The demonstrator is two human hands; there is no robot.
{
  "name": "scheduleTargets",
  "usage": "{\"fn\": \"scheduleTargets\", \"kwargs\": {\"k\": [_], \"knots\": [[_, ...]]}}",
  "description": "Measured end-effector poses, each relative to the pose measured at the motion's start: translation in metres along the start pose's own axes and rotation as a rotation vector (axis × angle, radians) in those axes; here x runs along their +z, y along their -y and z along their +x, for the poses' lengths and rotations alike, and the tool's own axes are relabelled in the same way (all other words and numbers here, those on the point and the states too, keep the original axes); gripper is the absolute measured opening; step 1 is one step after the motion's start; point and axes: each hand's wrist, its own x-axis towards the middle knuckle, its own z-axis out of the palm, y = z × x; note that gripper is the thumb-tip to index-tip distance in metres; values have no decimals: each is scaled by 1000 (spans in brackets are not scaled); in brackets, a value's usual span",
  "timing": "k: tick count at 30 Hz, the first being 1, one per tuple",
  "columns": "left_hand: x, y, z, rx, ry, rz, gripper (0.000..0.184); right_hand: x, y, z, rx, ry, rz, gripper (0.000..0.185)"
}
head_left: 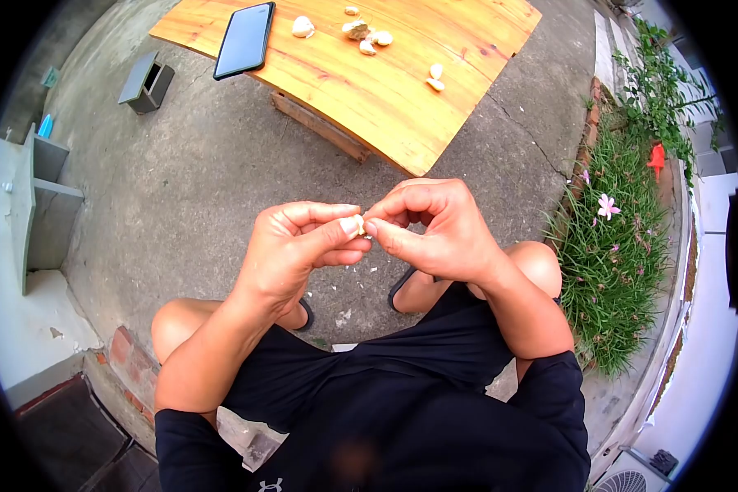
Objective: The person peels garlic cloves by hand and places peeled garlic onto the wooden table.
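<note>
Between my two hands, above the concrete ground, is a small pale garlic clove (359,225). My left hand (303,238) pinches it between thumb and fingers. From the other side, the thumb and fingertips of my right hand (430,225) close on its edge; whether they grip the clove itself or a bit of skin is too small to tell. On the wooden table (435,123) beyond my hands lie a garlic bulb (302,27), a cluster of garlic pieces (357,30) and two separate cloves (435,84).
A phone (244,39) lies at the table's left edge. A small grey stool (147,83) stands on the concrete at left. Grass with pink flowers (607,207) borders the right side. White skin flakes are scattered on the ground between my feet.
</note>
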Motion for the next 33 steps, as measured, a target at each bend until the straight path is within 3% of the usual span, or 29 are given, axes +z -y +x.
{"fn": "scheduleTargets", "kwargs": {"k": [10,19,33], "knots": [[-1,1,1,-17,11,-24,22,1,0,-2,87,-3,63,10],[-3,-1,4,-83,35,-149,22,1,-3,3,-255,-102,-207,14],[-3,1,5,-100,26,-193,19,1,3,3,-494,-58,-463,11]]}}
